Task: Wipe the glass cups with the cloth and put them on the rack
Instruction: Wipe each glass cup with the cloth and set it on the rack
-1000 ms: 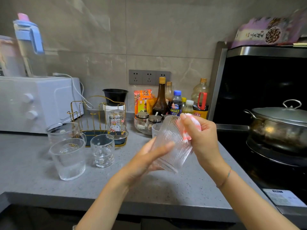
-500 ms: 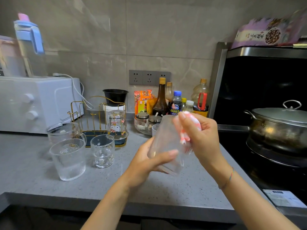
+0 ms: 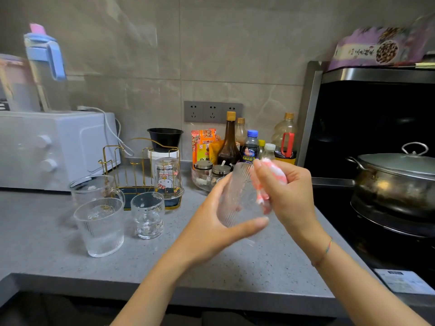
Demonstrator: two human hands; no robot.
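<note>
My left hand [image 3: 211,229] grips a ribbed glass cup [image 3: 236,196] above the counter, tilted and blurred. My right hand [image 3: 287,196] presses a pink and white cloth [image 3: 274,175] against the cup's upper right side. A gold wire rack [image 3: 131,161] stands at the back left with a printed glass [image 3: 167,177] upside down on it. In front of the rack stand a ribbed glass [image 3: 100,227], a small clear glass [image 3: 147,215] and a handled glass mug [image 3: 94,188].
The grey counter [image 3: 47,243] carries a white oven [image 3: 47,147] at the left. Bottles and jars [image 3: 235,147] line the back wall. A steel pot [image 3: 395,180] sits on the black stove at the right. The counter's front edge runs below my arms.
The held cup has turned in my left hand and stands a little more upright. My right hand with the cloth has slid slightly along its side. The other glasses have not moved.
</note>
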